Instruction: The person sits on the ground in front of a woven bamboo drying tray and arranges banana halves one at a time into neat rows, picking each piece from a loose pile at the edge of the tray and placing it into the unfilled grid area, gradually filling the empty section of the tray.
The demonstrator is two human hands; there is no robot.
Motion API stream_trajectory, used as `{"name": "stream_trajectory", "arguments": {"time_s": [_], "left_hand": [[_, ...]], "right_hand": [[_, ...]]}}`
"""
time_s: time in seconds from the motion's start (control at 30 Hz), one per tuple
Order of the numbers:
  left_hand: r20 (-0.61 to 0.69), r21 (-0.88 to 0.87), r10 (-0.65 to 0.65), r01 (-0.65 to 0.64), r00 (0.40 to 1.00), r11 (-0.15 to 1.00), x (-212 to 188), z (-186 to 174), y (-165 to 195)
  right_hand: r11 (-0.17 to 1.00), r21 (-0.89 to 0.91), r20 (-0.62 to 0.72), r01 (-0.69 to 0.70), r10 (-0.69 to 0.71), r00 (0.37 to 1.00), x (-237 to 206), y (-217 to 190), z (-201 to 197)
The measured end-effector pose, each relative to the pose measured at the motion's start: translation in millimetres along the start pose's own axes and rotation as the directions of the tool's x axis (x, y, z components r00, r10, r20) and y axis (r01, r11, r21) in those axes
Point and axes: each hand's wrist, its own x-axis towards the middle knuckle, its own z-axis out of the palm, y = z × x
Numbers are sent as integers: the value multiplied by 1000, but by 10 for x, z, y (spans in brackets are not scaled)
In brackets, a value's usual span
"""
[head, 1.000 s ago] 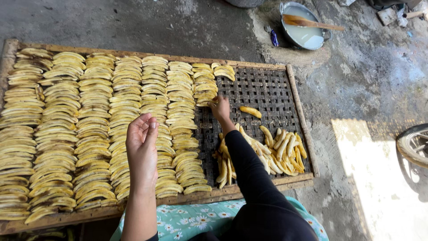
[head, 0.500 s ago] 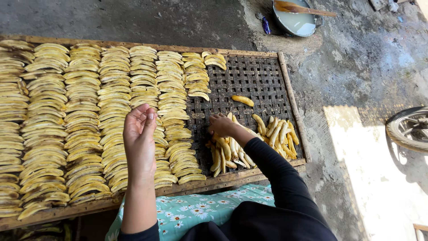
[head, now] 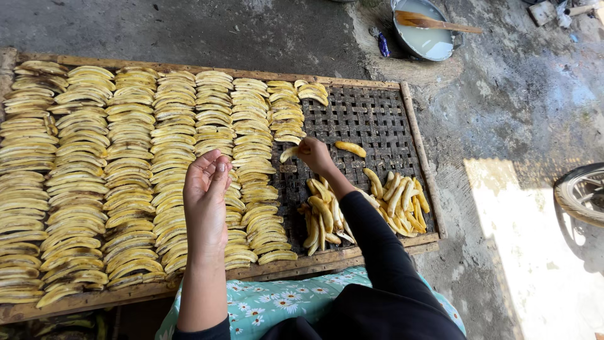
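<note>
Right hand (head: 313,153) reaches over the woven drying rack (head: 371,119), fingers pinched shut on one banana slice (head: 289,153), held at the foot of the unfinished last column, where bare mesh begins. Overlapping rows of slices (head: 132,170) fill the rack's left, likely shingled to air. Loose slice piles (head: 396,198) wait by the forearm. Left hand (head: 206,195) raised, fingers loosely together, empty. Bowl with wooden paddle (head: 428,34) on the ground beyond.

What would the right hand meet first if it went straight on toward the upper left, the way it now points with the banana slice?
Probably the short row of banana slices just beyond the right hand and its slice; depth is unclear.
</note>
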Motion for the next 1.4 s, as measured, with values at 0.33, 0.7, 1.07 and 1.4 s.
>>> {"name": "stream_trajectory", "arguments": {"time_s": [0.33,0.7,1.07,1.4], "left_hand": [[-3,-1,-20,20,1000,1000,-18,20,67],[22,-6,-40,40,999,999,-62,71,64],[25,-7,-129,129,991,992,-122,205,60],[6,-6,-92,92,996,996,-155,92,99]], "right_hand": [[976,64,-262,-207,217,940,208,-258,350],[906,-393,116,-160,221,968,-229,434,-433],[860,-442,126,-255,341,932,-467,156,-80],[993,61,-169,101,-89,982,-112,-169,317]]}}
